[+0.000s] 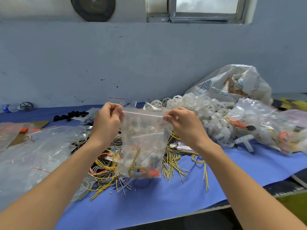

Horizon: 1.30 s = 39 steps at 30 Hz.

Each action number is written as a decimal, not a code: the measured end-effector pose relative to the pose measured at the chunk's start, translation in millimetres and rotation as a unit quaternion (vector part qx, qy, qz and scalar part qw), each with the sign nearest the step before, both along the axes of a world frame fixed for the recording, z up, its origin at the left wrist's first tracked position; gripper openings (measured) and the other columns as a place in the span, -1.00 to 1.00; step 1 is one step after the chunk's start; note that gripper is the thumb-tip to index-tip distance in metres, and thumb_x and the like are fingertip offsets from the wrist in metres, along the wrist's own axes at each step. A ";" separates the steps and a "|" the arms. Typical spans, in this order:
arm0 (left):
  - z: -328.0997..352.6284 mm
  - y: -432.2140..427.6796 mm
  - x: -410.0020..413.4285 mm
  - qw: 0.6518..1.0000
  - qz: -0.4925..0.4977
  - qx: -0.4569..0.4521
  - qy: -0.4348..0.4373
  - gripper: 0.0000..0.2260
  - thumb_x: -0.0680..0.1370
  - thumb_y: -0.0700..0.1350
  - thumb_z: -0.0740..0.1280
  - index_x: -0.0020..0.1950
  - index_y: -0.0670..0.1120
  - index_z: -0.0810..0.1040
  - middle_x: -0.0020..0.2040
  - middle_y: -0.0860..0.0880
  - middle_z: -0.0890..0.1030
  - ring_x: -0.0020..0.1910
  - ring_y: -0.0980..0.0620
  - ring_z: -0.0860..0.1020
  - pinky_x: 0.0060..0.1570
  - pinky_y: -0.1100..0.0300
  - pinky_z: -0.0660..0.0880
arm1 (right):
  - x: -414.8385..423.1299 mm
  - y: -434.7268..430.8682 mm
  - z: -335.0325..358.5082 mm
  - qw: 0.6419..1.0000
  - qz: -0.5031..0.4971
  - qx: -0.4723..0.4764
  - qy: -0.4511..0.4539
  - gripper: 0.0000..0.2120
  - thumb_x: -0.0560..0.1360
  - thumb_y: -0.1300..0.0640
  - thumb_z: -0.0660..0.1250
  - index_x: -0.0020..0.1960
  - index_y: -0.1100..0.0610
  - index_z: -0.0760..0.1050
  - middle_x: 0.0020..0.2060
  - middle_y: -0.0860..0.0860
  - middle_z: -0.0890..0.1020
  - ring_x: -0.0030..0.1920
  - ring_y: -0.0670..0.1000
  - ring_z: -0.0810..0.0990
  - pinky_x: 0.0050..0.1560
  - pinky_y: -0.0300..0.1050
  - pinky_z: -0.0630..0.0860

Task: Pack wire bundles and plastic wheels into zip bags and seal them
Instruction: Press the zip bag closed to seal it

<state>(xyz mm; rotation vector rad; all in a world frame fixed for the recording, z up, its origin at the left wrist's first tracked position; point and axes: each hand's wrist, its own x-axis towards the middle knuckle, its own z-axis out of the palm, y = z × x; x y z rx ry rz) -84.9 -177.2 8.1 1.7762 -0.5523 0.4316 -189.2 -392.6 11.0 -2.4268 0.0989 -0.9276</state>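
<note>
A clear zip bag (142, 140) hangs upright above the table, with yellow-black wire loops, an orange piece and white wheels lying at its bottom. My left hand (106, 123) pinches the bag's top left corner at the zip strip. My right hand (182, 123) pinches the top right corner. Below the bag lies a heap of loose wire bundles (172, 161), yellow-black, orange and grey. A pile of white plastic wheels (204, 112) is behind my right hand.
Empty clear bags (41, 150) cover the blue table (157, 201) at left. Filled bags (265, 127) and a large white sack (232, 83) sit at right. Black rings (69, 116) and a water bottle (10, 108) lie at the back left by the wall.
</note>
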 end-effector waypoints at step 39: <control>-16.9 -710.1 77.0 0.929 -0.204 0.308 -0.033 -0.81 0.59 -0.10 0.21 -0.08 -0.17 0.52 -0.03 -0.20 0.60 0.01 -0.24 0.58 0.04 0.00 0.53 | 5.0 -567.2 -36.2 0.855 -0.445 0.202 0.174 -0.84 0.59 0.19 0.26 0.08 0.22 0.58 -0.07 0.18 0.64 -0.08 0.20 0.63 0.02 0.01 0.60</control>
